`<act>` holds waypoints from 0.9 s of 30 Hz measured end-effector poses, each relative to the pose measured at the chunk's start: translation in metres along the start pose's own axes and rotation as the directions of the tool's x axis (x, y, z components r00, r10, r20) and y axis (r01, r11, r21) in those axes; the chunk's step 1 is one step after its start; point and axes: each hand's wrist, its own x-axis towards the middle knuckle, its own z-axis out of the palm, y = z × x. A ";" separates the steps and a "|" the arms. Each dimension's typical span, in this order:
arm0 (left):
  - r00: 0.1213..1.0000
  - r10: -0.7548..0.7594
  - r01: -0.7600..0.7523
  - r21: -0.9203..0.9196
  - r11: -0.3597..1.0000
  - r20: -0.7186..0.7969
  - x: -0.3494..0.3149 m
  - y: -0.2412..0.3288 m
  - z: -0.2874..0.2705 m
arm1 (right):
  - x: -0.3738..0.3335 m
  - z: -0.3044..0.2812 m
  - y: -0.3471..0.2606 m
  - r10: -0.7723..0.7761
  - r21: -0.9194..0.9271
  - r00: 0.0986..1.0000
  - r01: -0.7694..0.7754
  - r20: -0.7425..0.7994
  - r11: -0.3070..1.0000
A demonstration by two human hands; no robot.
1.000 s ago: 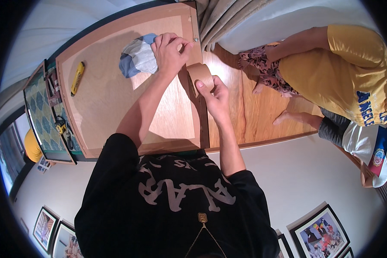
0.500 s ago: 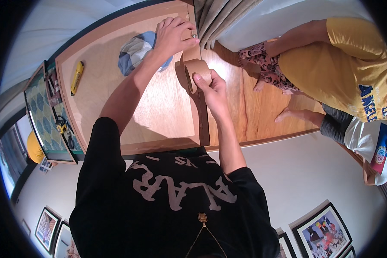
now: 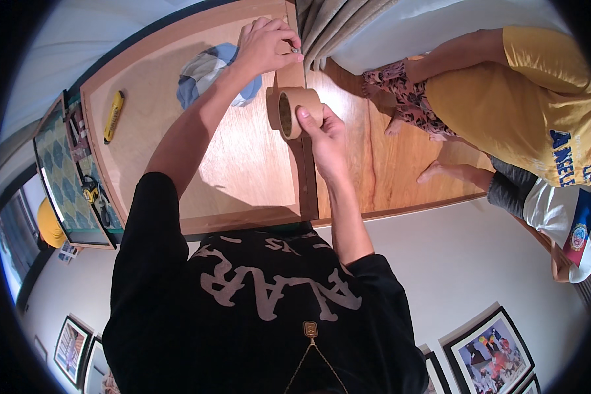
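A wooden panel (image 3: 236, 167) lies in front of me, with brown tape along its borders. At its right edge my right hand (image 3: 329, 136) grips a roll of brown tape (image 3: 312, 108), the thumb on the roll's near face. Farther up that edge is my left hand (image 3: 266, 47), its thumb and forefinger closed around a small shiny thing I cannot make out. A strip of tape (image 3: 289, 77) runs between the roll and the left hand. Beneath my left wrist a crumpled blue and white cloth (image 3: 203, 72) is partly hidden.
A yellow utility knife (image 3: 114, 117) lies on the panel's left side. Beyond it, a patterned surface (image 3: 58, 164) holds a yellow and black tape measure (image 3: 90, 189). At right are a person in a yellow shirt (image 3: 479, 111) and another person's bare leg (image 3: 456, 171). A curtain (image 3: 322, 29) hangs at the far edge.
The roll in my right hand has turned slightly, showing more of its core. My left hand has shifted a little up along the edge, fingers still pinched.
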 end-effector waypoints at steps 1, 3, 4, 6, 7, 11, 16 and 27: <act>1.000 -0.010 0.010 0.012 1.000 -0.005 -0.001 0.002 0.000 | -0.002 0.002 0.001 0.009 -0.055 1.000 -0.009 0.003 0.998; 0.999 -0.035 0.035 0.038 0.999 -0.014 -0.004 0.006 -0.001 | -0.008 0.005 0.001 0.032 -0.165 0.999 -0.030 0.011 0.986; 0.998 -0.025 0.027 0.039 0.999 -0.049 -0.006 0.006 0.002 | -0.010 0.002 0.006 -0.012 -0.299 1.000 0.013 0.005 0.954; 0.993 -0.009 0.014 0.042 0.999 -0.117 -0.011 0.007 0.007 | -0.012 -0.005 0.012 -0.158 -0.543 0.986 0.161 0.051 0.824; 0.993 -0.009 0.017 0.067 0.998 -0.115 -0.012 0.006 0.008 | -0.013 -0.008 0.013 -0.148 -0.582 0.988 0.142 0.037 0.801; 0.992 0.000 0.015 0.112 0.994 -0.129 -0.014 0.006 0.012 | -0.024 -0.005 -0.008 0.132 -0.508 0.986 -0.166 -0.103 0.845; 0.992 -0.007 0.024 0.135 0.991 -0.125 -0.012 0.004 0.015 | -0.051 -0.018 0.014 -0.087 -0.597 0.996 0.071 0.002 0.799; 0.991 -0.004 0.012 0.059 0.998 -0.132 -0.013 0.015 0.005 | -0.110 -0.035 0.019 0.413 -0.479 0.903 -0.418 -0.123 0.772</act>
